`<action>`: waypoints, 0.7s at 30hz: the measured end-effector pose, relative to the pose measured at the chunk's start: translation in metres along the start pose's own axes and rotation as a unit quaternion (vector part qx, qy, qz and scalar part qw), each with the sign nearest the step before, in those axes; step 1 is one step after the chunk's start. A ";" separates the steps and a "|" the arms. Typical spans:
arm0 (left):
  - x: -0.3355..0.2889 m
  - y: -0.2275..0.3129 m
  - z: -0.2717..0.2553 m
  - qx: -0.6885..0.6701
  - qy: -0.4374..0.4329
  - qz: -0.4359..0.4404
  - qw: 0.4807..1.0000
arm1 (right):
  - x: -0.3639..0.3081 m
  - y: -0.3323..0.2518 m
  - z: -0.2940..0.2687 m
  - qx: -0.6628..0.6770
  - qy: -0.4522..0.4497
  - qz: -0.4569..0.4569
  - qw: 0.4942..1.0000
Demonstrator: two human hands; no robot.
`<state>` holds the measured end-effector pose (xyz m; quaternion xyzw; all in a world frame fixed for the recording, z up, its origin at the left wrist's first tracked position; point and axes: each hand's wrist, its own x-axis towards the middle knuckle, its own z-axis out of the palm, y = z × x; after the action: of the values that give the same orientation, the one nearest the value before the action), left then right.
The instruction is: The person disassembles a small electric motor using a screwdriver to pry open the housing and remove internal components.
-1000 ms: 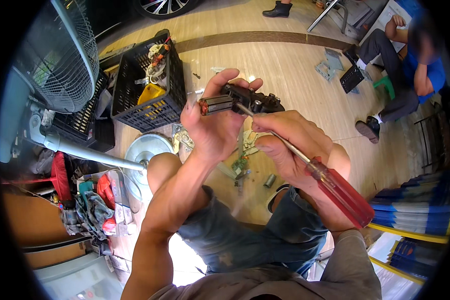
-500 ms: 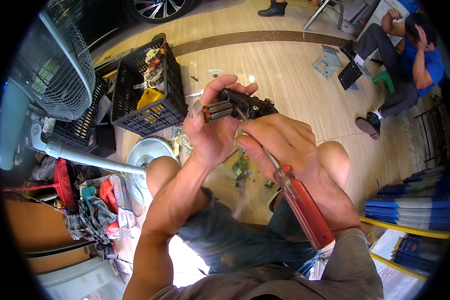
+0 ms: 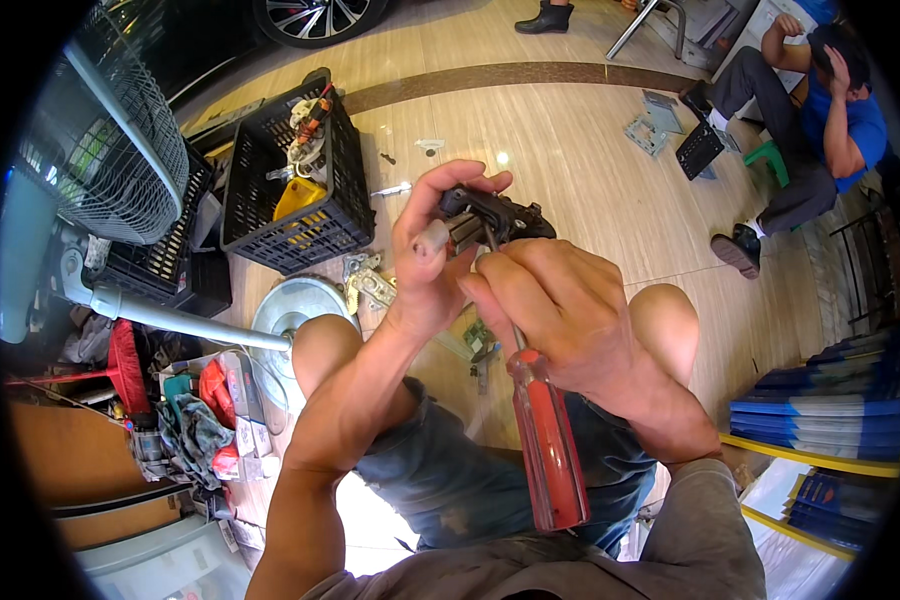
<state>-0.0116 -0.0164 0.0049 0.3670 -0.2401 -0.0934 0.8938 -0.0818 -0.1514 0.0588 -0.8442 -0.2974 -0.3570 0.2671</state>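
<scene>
My left hand (image 3: 422,285) is closed around a small black housing (image 3: 513,213), its fingers curled over the far side. At the housing's near left end sits a ribbed metal cylinder (image 3: 463,230) with a pale round end, which looks like a small motor's armature. My right hand (image 3: 570,305) pinches the shaft of a screwdriver whose clear red handle (image 3: 548,440) hangs toward my lap. The blade goes up between my fingers and meets the black housing. Its exact contact point is too small to make out.
Loose metal parts (image 3: 372,285) and a green circuit board (image 3: 478,340) lie on the floor below my hands. Left are a black crate (image 3: 300,235) of parts and a standing fan (image 3: 185,318). A person in blue (image 3: 838,130) sits far right, near blue-and-white stacks (image 3: 820,425).
The screwdriver's handle has swung left and now hangs more upright, as my right hand turned. The armature's end now faces more toward me. My left hand still grips the housing.
</scene>
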 end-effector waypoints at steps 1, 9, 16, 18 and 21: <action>0.000 -0.001 0.000 0.007 0.000 -0.001 1.000 | 0.000 0.000 0.000 0.000 0.000 0.000 1.000; -0.002 -0.003 -0.004 0.079 0.003 0.027 0.997 | -0.001 -0.001 -0.001 0.022 -0.008 0.029 0.999; 0.000 -0.002 0.003 0.075 0.038 0.025 0.996 | 0.000 0.006 -0.003 0.034 -0.008 0.049 0.998; -0.001 -0.003 0.002 0.055 0.025 0.023 0.998 | 0.000 0.011 0.002 0.033 0.034 0.018 0.999; -0.002 -0.003 0.000 0.039 0.017 0.019 0.999 | -0.003 0.010 0.009 -0.023 0.028 0.004 0.999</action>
<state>-0.0134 -0.0176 0.0021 0.3981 -0.2349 -0.0606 0.8847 -0.0725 -0.1531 0.0489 -0.8413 -0.2780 -0.3859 0.2570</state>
